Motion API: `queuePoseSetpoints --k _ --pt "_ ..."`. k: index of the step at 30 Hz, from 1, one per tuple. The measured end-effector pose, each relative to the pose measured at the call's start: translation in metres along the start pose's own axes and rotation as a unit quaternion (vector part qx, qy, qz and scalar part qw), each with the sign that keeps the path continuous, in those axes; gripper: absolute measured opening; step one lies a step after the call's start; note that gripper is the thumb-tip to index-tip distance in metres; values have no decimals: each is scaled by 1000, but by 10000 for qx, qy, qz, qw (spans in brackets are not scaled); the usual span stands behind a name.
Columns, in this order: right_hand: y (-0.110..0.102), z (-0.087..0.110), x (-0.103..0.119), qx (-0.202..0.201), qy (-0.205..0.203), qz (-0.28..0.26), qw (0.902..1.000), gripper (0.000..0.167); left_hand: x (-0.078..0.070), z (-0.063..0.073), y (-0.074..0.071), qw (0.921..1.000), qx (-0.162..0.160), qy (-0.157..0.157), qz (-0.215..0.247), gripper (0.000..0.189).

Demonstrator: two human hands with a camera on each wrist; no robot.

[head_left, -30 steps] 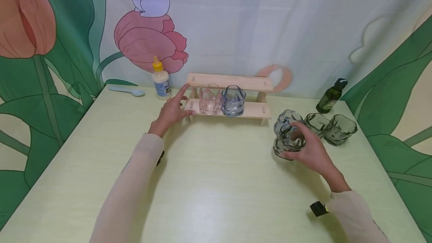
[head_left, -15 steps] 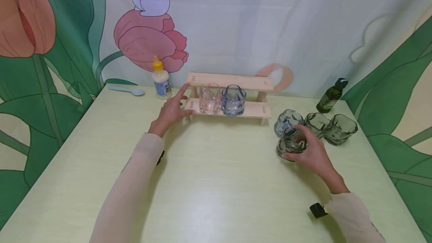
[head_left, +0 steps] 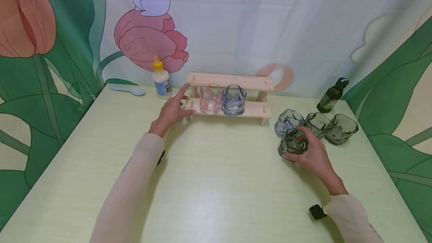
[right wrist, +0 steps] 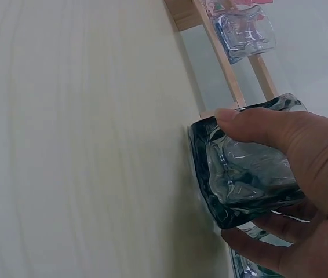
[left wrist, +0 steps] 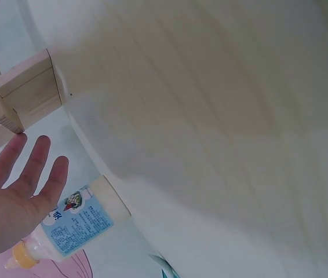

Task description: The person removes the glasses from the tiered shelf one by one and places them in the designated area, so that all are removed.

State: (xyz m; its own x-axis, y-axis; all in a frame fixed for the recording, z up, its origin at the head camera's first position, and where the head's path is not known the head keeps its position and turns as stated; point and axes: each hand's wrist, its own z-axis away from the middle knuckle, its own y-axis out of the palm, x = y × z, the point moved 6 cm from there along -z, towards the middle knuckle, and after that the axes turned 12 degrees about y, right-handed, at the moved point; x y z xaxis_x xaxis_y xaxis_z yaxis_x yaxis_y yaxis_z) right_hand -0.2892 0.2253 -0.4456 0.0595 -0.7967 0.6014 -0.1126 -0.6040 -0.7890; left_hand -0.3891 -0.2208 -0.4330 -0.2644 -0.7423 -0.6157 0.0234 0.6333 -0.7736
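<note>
My left hand (head_left: 170, 112) is at the left end of a two-tier wooden rack (head_left: 229, 80), thumb by the lower shelf and index finger by the upper one. In the left wrist view its other fingers (left wrist: 51, 179) are spread and fairly straight, one fingertip at the wood. A pink glass (head_left: 210, 100) and a blue glass (head_left: 234, 101) stand side by side on the lower shelf. At the right, my right hand (head_left: 314, 155) grips a dark grey-green glass (head_left: 291, 145) between thumb and fingers, low at the table. Just behind it is a pale blue glass (head_left: 288, 121).
Two more grey-green glasses (head_left: 341, 128) stand right of the held one. Behind them is a dark green bottle (head_left: 332, 96) with a black cap. A yellow-capped bottle (head_left: 162, 81) and a light blue spoon (head_left: 127, 90) are at the back left, before a printed curtain.
My right hand has shifted the grey-green glass slightly right and a little toward me, away from the pale blue one. The left hand has stayed at the rack.
</note>
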Motion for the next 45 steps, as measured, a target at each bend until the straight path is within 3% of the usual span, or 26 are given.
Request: queuePoseSetpoints --k 8,15,22,28,36,45 --pt "0 -2 -3 138 179 -31 9997 97 1 -1 -2 9999 -54 121 -100 100" --pt "0 -2 -3 106 72 -113 9999 100 0 -1 -2 9998 -79 128 -114 100" --pt "-4 0 -1 449 180 -108 9988 108 -1 -2 -1 9999 -34 80 -110 101" --pt "-18 1 12 575 67 -60 9983 109 -1 -2 -2 9998 -85 97 -136 100" --pt "-41 -3 31 359 -238 -228 9988 100 -1 -2 -1 9998 -80 107 -142 101" --pt "-39 -27 62 501 -405 -454 9969 98 -1 1 0 9998 -74 121 -131 101"
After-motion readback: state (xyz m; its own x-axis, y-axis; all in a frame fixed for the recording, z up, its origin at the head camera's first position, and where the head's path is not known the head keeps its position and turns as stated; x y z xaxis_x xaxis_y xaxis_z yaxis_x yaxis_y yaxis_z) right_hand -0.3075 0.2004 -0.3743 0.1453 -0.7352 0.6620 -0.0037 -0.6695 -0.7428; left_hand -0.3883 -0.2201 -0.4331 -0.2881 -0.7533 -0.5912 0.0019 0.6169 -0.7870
